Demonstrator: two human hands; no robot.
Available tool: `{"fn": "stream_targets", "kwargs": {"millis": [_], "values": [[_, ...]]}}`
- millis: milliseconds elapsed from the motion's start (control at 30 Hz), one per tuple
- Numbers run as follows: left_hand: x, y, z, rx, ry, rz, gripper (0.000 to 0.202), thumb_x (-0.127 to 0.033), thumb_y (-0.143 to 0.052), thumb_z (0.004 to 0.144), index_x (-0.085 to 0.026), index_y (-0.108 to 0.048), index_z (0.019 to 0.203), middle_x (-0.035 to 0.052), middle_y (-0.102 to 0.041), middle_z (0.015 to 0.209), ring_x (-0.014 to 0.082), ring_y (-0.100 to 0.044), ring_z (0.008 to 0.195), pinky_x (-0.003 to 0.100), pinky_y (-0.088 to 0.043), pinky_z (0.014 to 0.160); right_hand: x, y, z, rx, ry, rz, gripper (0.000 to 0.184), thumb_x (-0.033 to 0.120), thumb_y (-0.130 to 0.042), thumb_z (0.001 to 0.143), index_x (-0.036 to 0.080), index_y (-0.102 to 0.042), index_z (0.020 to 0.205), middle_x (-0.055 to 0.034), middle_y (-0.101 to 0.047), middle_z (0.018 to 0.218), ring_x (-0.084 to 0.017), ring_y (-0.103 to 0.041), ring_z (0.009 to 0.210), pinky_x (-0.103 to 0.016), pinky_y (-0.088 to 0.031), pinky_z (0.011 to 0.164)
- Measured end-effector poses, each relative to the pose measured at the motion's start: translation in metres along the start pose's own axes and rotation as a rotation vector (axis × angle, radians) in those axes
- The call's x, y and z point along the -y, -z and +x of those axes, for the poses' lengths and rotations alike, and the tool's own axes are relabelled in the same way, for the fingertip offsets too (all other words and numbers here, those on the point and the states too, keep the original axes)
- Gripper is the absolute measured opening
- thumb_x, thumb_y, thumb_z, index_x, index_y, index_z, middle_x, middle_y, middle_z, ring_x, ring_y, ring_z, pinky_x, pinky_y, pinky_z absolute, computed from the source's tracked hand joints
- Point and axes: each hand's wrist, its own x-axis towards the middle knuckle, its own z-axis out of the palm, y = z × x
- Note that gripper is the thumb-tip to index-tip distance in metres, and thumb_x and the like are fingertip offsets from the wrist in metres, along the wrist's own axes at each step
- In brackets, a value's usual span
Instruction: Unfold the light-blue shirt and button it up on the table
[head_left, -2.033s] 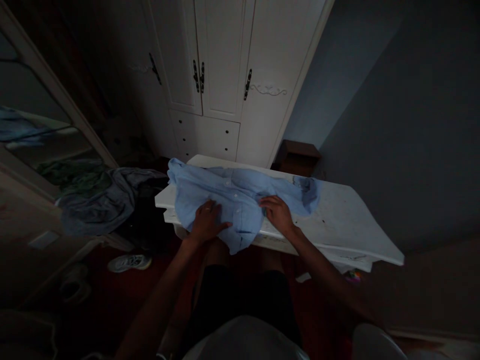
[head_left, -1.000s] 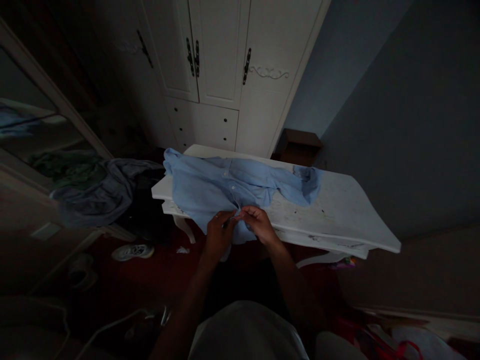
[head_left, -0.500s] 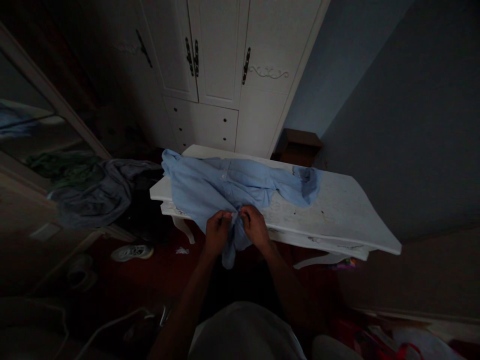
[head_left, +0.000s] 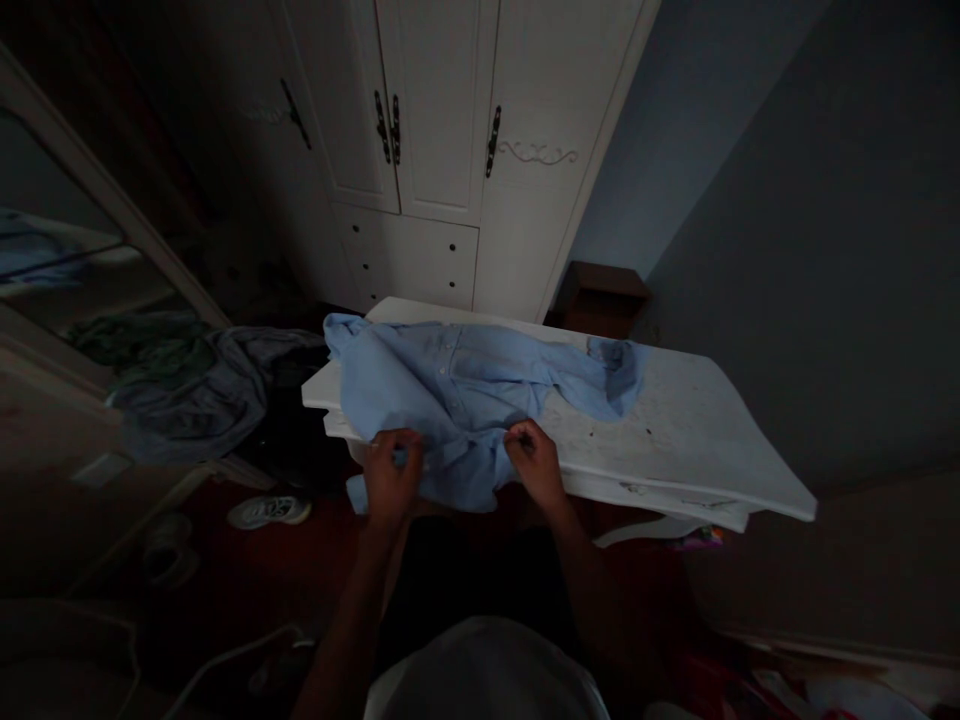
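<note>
While the blue shirt point(head_left: 487, 365) lies lengthwise along the tabletop point(head_left: 690, 430), mostly ahead, drooping over the front edge, left hand point(head_left: 393, 475) and right hand point(head_left: 537, 465), equally close, each pinch its near side.

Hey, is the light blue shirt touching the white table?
Touching. The head view shows the light blue button-up shirt lying spread across the white table, part of it hanging over the front edge.
</note>
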Motion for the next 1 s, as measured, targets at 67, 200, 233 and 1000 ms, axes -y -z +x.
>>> {"fn": "stream_targets", "kwargs": {"millis": [67,200,233,1000], "values": [[-0.003,-0.012,-0.006,0.072,-0.182,0.094,0.026,-0.039,-0.059,0.084,-0.018,-0.066,0.098,0.008,-0.066,0.099,0.0237,-0.059,0.098,0.039,-0.046,0.089,0.001,-0.012,-0.002,0.016,0.067,-0.128,0.009,0.018,-0.051,0.081,0.021,-0.058,0.087,-0.0035,-0.061,0.084,-0.019,-0.058,0.082,-0.033,-0.047,0.079],[-0.002,-0.043,-0.011,0.24,-0.322,0.18,0.032,-0.03,-0.059,0.085,-0.018,-0.062,0.115,0.0129,-0.062,0.12,0.0268,-0.057,0.113,0.044,-0.045,0.098,0.006,-0.036,-0.002,0.181,0.275,-0.401,0.038,0.006,-0.047,0.079,0.018,-0.059,0.112,-0.0111,-0.061,0.113,-0.024,-0.053,0.111,-0.041,-0.041,0.099],[0.002,-0.048,-0.011,0.267,-0.329,0.192,0.033,-0.026,-0.058,0.084,-0.017,-0.062,0.116,0.0136,-0.062,0.123,0.0275,-0.056,0.115,0.045,-0.045,0.098,0.006,-0.04,0.0,0.256,0.318,-0.456,0.04,0.006,-0.048,0.079,0.018,-0.058,0.116,-0.0115,-0.061,0.117,-0.025,-0.051,0.114,-0.042,-0.04,0.1],[-0.028,-0.035,-0.001,0.168,-0.266,0.053,0.024,-0.031,-0.063,0.086,-0.018,-0.066,0.105,0.0093,-0.069,0.101,0.0236,-0.063,0.096,0.039,-0.049,0.088,0.025,-0.024,0.022,0.279,-0.104,0.301,0.022,0.039,-0.061,0.084,0.022,-0.075,0.087,-0.0014,-0.074,0.08,-0.02,-0.066,0.077,-0.032,-0.052,0.075]]}}
